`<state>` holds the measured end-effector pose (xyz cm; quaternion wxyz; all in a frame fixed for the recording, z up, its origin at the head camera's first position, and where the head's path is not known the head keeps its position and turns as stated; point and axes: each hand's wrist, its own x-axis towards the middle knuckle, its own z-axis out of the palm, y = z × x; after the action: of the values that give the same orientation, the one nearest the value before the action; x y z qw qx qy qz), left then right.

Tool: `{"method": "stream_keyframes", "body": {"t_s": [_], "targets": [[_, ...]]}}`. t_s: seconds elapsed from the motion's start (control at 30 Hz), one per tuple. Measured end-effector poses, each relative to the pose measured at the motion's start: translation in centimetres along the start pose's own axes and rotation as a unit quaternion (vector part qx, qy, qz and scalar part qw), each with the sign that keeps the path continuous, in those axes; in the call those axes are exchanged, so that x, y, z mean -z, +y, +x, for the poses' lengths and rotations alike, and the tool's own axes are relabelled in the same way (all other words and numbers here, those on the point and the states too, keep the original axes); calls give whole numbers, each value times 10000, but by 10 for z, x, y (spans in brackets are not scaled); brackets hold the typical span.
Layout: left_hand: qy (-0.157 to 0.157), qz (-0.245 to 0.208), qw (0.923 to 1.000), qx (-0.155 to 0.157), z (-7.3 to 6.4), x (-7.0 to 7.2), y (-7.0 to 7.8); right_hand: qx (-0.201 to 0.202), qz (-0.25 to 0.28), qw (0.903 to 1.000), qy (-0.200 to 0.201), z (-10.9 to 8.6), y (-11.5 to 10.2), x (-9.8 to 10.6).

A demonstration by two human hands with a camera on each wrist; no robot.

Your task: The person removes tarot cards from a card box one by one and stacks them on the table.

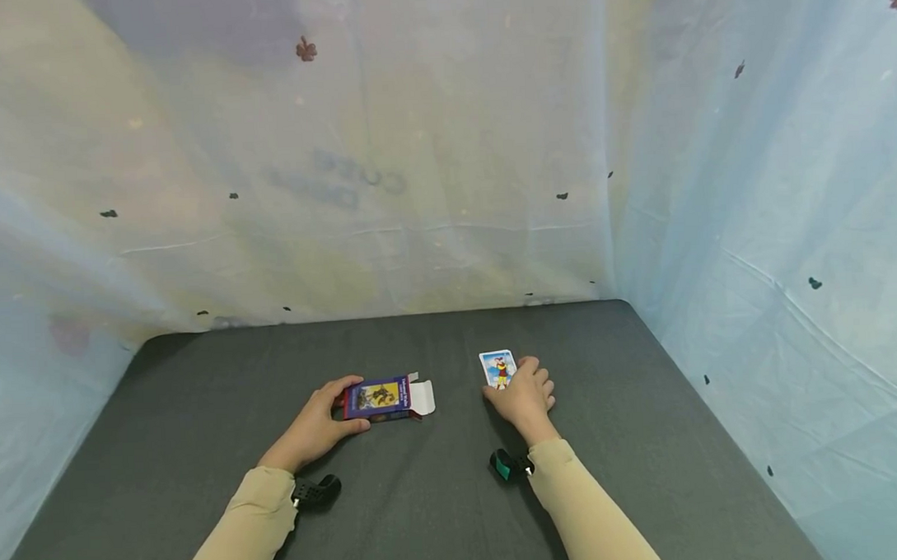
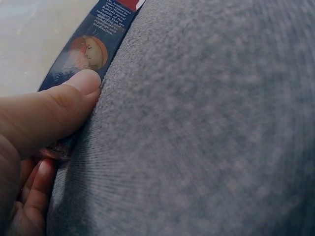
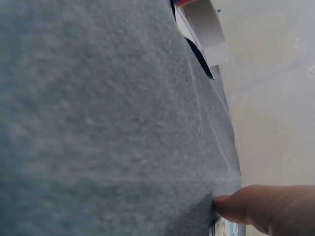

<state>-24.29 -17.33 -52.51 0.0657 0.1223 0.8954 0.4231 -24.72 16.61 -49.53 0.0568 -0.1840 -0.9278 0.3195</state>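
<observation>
A purple-blue card box (image 1: 378, 396) with a yellow picture lies on the dark table, its white end flap (image 1: 422, 398) open toward the right. My left hand (image 1: 318, 423) grips the box's left end, thumb along the near side; the left wrist view shows the thumb on the box's printed side (image 2: 88, 51). To the right, a picture card (image 1: 498, 367) with a figure on a blue ground lies under my right hand (image 1: 525, 395). That hand holds the card's near part between thumb and fingers. In the right wrist view the thumb touches the card's edge (image 3: 224, 227).
Dark grey cloth covers the table (image 1: 441, 494). Pale patterned sheeting (image 1: 444, 148) hangs behind it and along the sides. Each wrist wears a black strap, the left strap (image 1: 318, 490) near the sleeve cuff. Bare cloth lies between the box and the card.
</observation>
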Motion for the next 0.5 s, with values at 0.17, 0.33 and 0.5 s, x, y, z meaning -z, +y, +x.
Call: {"method": "stream_keyframes", "body": {"t_s": [0.17,0.33,0.5], "targets": [[39,77,10000,-13,-1,0,1,76,34,10000,-36,-4,2,2],[44,106,9999,-4,-1,-1,1,158,109,9998,1,-4,5,2],[28,99,9999,29,0,-1,1,226,148,9996,60,-3,6,2]]}}
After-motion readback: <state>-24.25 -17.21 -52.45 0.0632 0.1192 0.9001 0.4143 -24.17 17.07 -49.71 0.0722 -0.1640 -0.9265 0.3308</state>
